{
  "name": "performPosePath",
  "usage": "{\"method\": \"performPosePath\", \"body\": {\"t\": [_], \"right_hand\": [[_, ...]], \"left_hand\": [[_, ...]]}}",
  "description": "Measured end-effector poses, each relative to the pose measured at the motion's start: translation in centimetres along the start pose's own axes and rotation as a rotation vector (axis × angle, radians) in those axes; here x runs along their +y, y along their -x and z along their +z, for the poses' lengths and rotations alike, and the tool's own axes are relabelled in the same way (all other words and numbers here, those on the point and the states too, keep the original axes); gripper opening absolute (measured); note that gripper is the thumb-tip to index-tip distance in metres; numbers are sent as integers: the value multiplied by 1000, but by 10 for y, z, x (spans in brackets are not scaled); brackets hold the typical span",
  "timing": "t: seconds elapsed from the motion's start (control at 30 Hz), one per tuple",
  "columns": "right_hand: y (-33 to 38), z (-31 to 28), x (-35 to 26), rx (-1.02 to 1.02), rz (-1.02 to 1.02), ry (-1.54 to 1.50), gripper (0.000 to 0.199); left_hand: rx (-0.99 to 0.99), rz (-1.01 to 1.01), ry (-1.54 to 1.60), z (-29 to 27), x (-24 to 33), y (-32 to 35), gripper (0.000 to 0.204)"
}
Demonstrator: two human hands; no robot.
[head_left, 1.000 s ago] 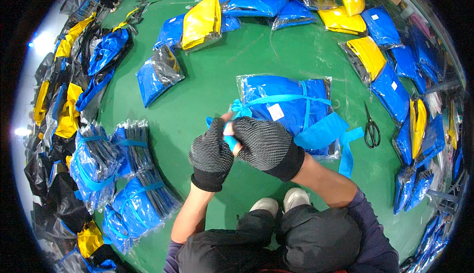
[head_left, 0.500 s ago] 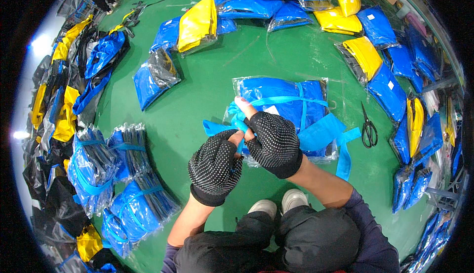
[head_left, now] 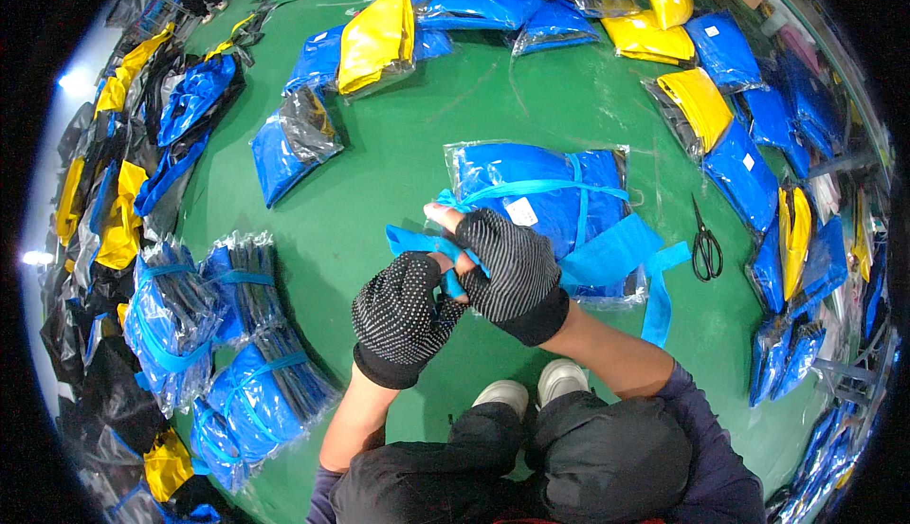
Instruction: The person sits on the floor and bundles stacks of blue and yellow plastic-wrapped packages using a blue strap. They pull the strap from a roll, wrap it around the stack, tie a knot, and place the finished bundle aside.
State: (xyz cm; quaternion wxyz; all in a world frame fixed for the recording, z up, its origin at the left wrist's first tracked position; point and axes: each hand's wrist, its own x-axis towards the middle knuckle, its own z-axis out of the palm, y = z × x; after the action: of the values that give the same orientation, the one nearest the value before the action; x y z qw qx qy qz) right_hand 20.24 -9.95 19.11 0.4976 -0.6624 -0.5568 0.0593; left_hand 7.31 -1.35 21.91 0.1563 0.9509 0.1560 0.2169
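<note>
Bright; white glare at nine and ten o'clock; bags [head_left: 479, 9] glint at twelve; right hand [head_left: 512, 263] slightly blurred; edges bend.

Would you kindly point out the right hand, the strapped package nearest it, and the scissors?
Right hand [head_left: 513, 263], head view: back of the hand.
Package [head_left: 555, 207], head view: blue surface near its middle.
Scissors [head_left: 702, 232], head view: near the pivot.

Blue bundle [head_left: 519, 164] (bagged), flat, cyan strip [head_left: 577, 184] crosswise.
</note>
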Motion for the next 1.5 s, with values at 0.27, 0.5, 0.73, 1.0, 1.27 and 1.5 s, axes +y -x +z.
{"method": "performPosePath", "body": {"t": [0.27, 0.5, 0.73, 1.0, 1.27, 1.5], "right_hand": [[11, 12, 16, 54, -52, -168, 31], [54, -82, 91, 471, 143, 520, 57], [188, -196, 89, -784, 852, -55, 52], [249, -223, 272, -114, 1313, 1003, 51], [269, -215, 302, -66, 1501, 706, 44], [212, -137, 115, 284, 1118, -933, 22]], "left_hand": [[-4, -207, 214, 18, 1, -3, 24], [-48, -140, 452, 71, 4, -18, 44], [-645, 271, 182, 89, 7, -5, 36], [-925, -458, 1077, 39, -66, 15, 38], [-396, -848, 494, 181, -181, 2, 61], [-648, -972, 1034, 120, -148, 89, 44]]}}
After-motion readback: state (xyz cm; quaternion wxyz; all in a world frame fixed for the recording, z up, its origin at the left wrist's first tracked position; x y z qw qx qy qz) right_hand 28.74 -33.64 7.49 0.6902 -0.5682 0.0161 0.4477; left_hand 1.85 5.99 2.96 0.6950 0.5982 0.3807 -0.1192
